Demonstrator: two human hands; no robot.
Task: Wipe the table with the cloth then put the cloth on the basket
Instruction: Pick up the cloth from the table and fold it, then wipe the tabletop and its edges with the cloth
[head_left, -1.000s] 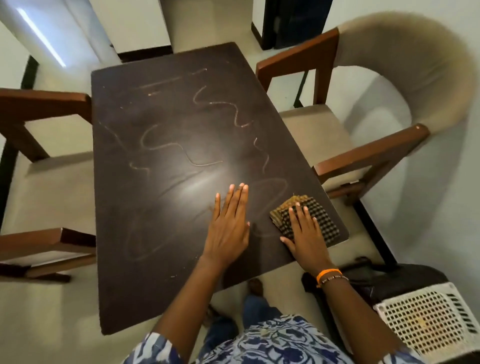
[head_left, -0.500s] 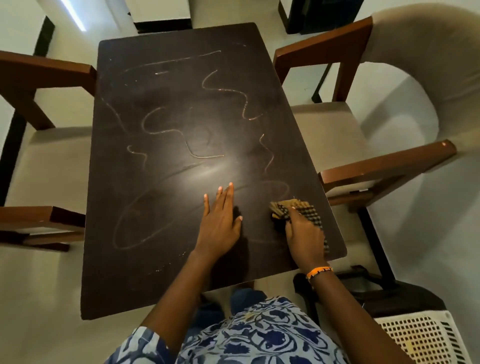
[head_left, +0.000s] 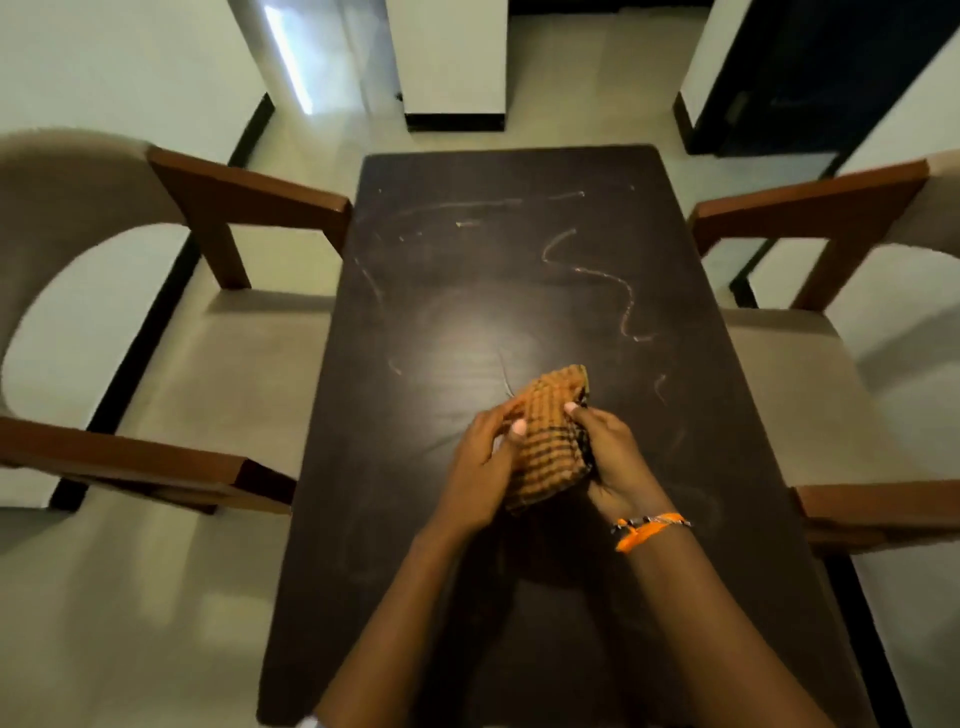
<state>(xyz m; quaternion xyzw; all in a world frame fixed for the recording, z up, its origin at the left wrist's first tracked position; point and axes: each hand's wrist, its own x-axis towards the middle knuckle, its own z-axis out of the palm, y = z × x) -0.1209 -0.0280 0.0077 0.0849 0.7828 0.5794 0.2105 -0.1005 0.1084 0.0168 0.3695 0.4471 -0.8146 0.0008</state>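
Two wood-armed upholstered chairs, left chair (head_left: 171, 364) and right chair (head_left: 841, 338), stand on a pale tiled floor (head_left: 571, 78).

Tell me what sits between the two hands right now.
In the head view, only the orange checked cloth lies between them: the left hand and the right hand grip its opposite sides above the dark table.

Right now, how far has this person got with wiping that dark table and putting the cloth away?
Barely started. The dark wooden table shows pale squiggly chalk-like marks across its far half, so any wiping is far from finished. In hand: the orange checked cloth is gripped by the left hand and right hand above the tabletop. Left: wiping, then the basket, which is out of view.
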